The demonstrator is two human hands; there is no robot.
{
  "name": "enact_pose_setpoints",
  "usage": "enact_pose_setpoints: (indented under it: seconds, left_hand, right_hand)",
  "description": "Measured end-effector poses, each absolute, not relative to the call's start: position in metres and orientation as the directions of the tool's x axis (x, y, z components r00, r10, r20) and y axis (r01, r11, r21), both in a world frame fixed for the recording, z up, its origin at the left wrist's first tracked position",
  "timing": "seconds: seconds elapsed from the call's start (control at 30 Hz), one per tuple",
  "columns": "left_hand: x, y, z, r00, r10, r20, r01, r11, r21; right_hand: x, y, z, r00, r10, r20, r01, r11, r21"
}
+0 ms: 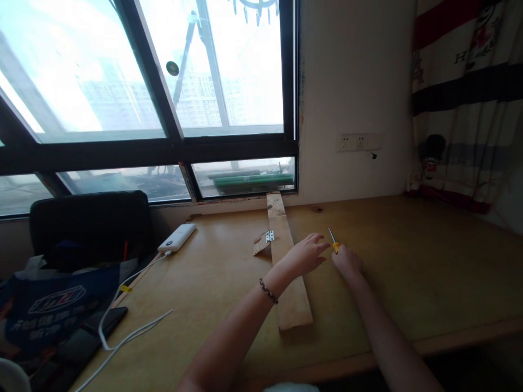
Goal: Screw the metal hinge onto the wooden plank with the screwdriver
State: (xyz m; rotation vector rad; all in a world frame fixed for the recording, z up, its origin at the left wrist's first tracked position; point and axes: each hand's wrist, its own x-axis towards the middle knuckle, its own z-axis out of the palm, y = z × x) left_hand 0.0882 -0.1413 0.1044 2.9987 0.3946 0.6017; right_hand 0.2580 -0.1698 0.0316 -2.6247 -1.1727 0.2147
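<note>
My right hand [347, 262] is closed around the yellow handle of a screwdriver [335, 246], whose thin metal shaft points up and away from me. Just left of it, my left hand [307, 252] reaches over a long wooden plank [292, 296] with its fingers stretched out and nothing in them. The plank lies on the table, running from near me toward the window. On its left edge sits a silver hinge [269, 236], with a small wooden piece [262, 246] beside it on the hinge's other side. Whether screws sit in the hinge is too small to tell.
A white power bank [177, 238] with a white cable [107, 326] rests at the wooden table's [220, 272] left edge. Beyond that edge are a black chair [92, 223] and a blue bag [61, 296]. The window and wall bound the far side; a curtain [466, 98] hangs right.
</note>
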Motion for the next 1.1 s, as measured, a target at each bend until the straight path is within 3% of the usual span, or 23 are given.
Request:
enact_pose_setpoints:
  seconds: [0.23, 0.33, 0.43, 0.6, 0.87, 1.1]
  left_hand:
    - [0.092, -0.147, 0.098, 0.871, 0.246, 0.425, 0.182, -0.965, 0.186]
    - [0.089, -0.146, 0.088, 0.807, 0.283, 0.518, 0.150, -0.947, 0.284]
    - [0.073, -0.133, 0.073, 0.643, 0.382, 0.664, 0.195, -0.920, 0.340]
    - [0.015, -0.084, 0.038, 0.487, 0.390, 0.782, 0.408, -0.893, 0.191]
    - [-0.031, -0.043, 0.004, 0.394, 0.700, 0.596, 0.769, -0.606, 0.204]
    - [-0.023, -0.047, 0.000, 0.378, 0.753, 0.539, 0.827, -0.536, 0.170]
  right_hand:
    - [0.265, -0.170, 0.025, 0.693, 0.721, 0.011, 0.702, -0.672, -0.235]
    - [0.267, -0.170, 0.023, 0.699, 0.715, 0.016, 0.697, -0.677, -0.237]
    - [0.269, -0.170, 0.022, 0.707, 0.707, 0.014, 0.689, -0.683, -0.242]
    - [0.269, -0.169, 0.021, 0.707, 0.707, 0.004, 0.686, -0.685, -0.244]
    - [0.267, -0.171, 0.018, 0.712, 0.702, 0.021, 0.687, -0.689, -0.232]
    - [0.257, -0.173, 0.021, 0.738, 0.664, 0.124, 0.675, -0.716, -0.179]
